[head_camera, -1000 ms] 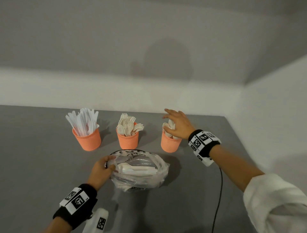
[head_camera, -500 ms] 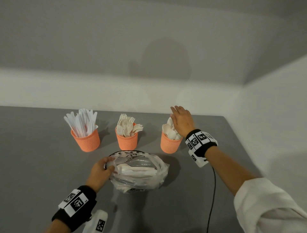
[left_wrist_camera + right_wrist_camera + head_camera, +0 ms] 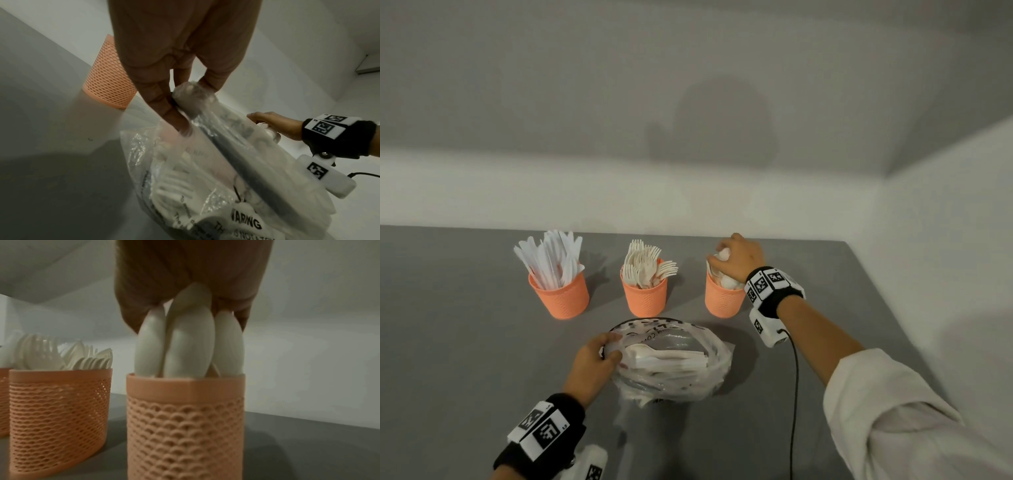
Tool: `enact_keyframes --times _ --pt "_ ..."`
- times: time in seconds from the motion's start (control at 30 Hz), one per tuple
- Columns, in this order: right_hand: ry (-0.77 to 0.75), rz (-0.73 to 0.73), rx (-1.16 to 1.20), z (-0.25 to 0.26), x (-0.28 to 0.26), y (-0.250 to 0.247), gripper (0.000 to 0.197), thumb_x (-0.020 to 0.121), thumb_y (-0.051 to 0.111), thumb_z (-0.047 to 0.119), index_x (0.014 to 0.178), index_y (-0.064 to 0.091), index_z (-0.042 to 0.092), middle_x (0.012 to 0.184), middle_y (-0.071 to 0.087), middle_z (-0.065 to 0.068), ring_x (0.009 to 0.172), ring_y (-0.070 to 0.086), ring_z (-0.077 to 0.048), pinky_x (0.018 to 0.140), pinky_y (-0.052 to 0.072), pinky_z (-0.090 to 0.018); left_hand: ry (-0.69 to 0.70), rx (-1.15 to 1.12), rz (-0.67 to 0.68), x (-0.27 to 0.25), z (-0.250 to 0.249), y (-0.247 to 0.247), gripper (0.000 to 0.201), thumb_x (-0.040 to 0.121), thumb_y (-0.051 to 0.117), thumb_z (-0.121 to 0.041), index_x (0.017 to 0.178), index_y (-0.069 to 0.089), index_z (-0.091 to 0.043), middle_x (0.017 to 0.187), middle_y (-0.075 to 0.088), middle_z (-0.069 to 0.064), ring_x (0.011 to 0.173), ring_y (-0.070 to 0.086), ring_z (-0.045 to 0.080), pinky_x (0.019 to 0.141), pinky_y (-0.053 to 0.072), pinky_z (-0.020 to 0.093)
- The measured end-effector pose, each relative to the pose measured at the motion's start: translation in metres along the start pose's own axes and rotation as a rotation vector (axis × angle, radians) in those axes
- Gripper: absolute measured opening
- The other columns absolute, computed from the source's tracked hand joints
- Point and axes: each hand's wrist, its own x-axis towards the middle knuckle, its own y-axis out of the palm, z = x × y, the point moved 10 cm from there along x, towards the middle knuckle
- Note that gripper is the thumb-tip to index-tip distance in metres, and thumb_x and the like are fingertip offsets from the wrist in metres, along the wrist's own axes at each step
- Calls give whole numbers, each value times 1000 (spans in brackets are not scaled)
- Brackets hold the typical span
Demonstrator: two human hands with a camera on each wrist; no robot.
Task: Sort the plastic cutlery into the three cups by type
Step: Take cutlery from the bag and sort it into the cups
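Note:
Three orange mesh cups stand in a row: knives in the left cup [image 3: 560, 298], forks in the middle cup [image 3: 643, 298] [image 3: 59, 418], spoons in the right cup [image 3: 722, 301] [image 3: 185, 426]. My right hand [image 3: 736, 257] [image 3: 185, 288] sits on top of the spoons [image 3: 189, 345], its fingers curled over their bowls. In front of the cups lies a clear plastic bag [image 3: 678, 363] [image 3: 226, 170] with more white cutlery inside. My left hand [image 3: 595, 363] [image 3: 176, 97] pinches the bag's rolled rim at its left side.
The grey table [image 3: 465, 342] ends at a white wall behind the cups and at an edge on the right. A black cable [image 3: 794, 394] runs from my right wrist camera across the table toward me.
My right hand has come down from hovering spread over the right cup and now closes on the spoon tops. My left hand stays on the bag's rim.

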Motion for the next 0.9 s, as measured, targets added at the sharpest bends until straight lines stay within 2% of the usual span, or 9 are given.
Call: enact_keyframes --times 0.13,0.17,0.23,0.33,0.47,0.57,0.73,0.8,0.9 --pt "28 -38 -63 11 9 -1 53 84 47 59 73 61 9 85 63 -8 88 63 -28 73 43 -32 -12 -5 -22 -2 3 -1 30 85 45 11 110 57 -2 103 59 11 65 65 24 47 47 13" --pt "22 -24 -122 15 11 3 56 84 46 61 72 60 8 87 63 -9 89 63 -29 73 43 -32 -15 -5 -27 -3 5 -2 30 85 46 11 108 57 -3 104 60 12 68 65 27 51 48 17" --pt "12 40 -237 19 15 20 56 84 48 59 105 61 8 119 55 -12 111 53 -31 89 42 -38 -18 -7 -33 -3 7 -2 29 84 47 10 108 58 -3 106 62 13 77 66 33 59 48 27" --pt "-35 169 -386 18 14 36 60 91 40 52 142 35 20 151 27 -8 140 20 -36 113 20 -48 -20 -1 -31 -3 8 -2 30 84 48 10 109 58 -1 103 62 12 76 66 33 60 46 29" --pt "-143 183 -447 11 5 35 55 94 35 44 146 28 28 156 21 -8 144 6 -37 116 1 -51 -13 -4 -21 0 5 0 30 84 47 11 110 58 0 105 61 13 75 65 32 59 47 26" --pt "-176 132 -407 1 -4 24 67 90 43 49 148 17 28 158 13 -7 146 6 -29 116 -3 -50 16 -2 -7 0 0 1 29 84 47 12 104 58 -6 99 63 12 60 66 13 54 48 16" --pt "-31 -197 157 -29 -25 -35 87 83 54 57 150 7 28 159 10 -3 147 8 -19 118 0 -49 19 10 0 4 4 -1 29 83 48 11 102 59 -6 105 64 19 86 65 37 71 48 36" --pt "-20 -243 286 -39 -39 -40 87 81 46 60 150 7 23 159 10 -5 147 9 -19 119 6 -50 15 13 12 5 5 -1 29 83 47 12 105 60 -3 103 65 22 84 66 37 66 49 34" --pt "-70 -220 103 -35 -55 -29 92 73 27 69 150 12 21 159 6 -9 146 10 -23 118 9 -46 13 8 24 3 5 0 30 85 45 12 109 58 2 100 64 20 75 66 34 49 51 22"
